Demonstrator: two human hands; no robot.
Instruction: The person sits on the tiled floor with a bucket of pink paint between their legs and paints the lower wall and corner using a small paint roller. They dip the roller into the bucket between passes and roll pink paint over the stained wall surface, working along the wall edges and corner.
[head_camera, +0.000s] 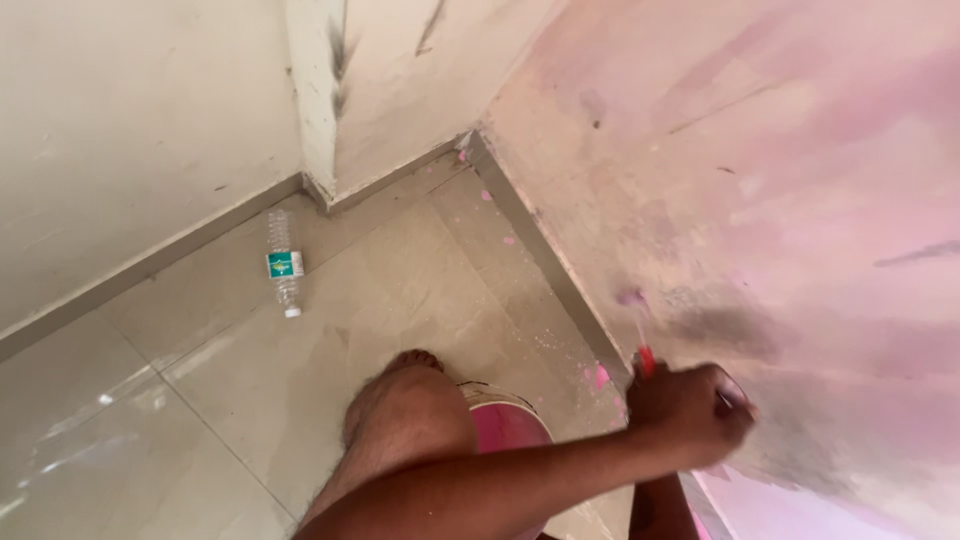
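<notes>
My bare knee (405, 425) rises closest below me, crouched low so I can reach the foot of the wall. Just behind it sits a pink paint bucket (505, 425), handy for dipping. One hand (690, 412), which one I cannot tell, is closed on a red-handled brush (640, 335), its bristles up against the pink-streaked wall (790, 180). A plastic water bottle (284, 262) lies well apart on the tiled floor (180, 400).

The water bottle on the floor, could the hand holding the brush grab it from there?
Probably not. The hand is up at the pink wall, gripping the brush; the water bottle lies far across the floor tiles.
</notes>
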